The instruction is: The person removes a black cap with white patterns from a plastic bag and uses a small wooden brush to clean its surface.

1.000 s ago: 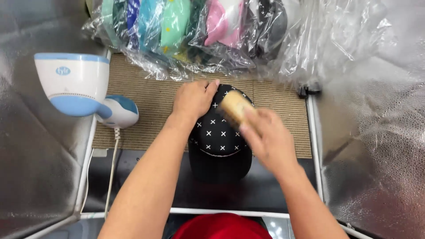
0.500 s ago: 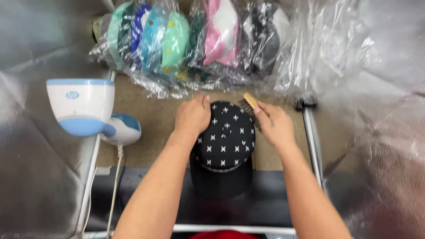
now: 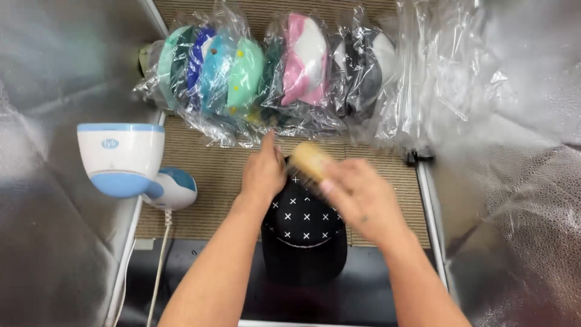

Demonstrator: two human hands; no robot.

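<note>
1. Black cap [image 3: 302, 233] with white crosses was steadied by the left hand [image 3: 264, 175]; a wooden brush [image 3: 310, 158] was gripped in the right hand [image 3: 362, 200].
2. Bagged caps [image 3: 260, 75] were crowded just behind; a white-and-blue steamer [image 3: 124, 158] was set leftward.

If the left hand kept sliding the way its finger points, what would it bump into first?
Probably the row of caps wrapped in clear plastic. The left hand rests on the black cap, one finger pointing up the mat at them; height is hard to judge.
</note>
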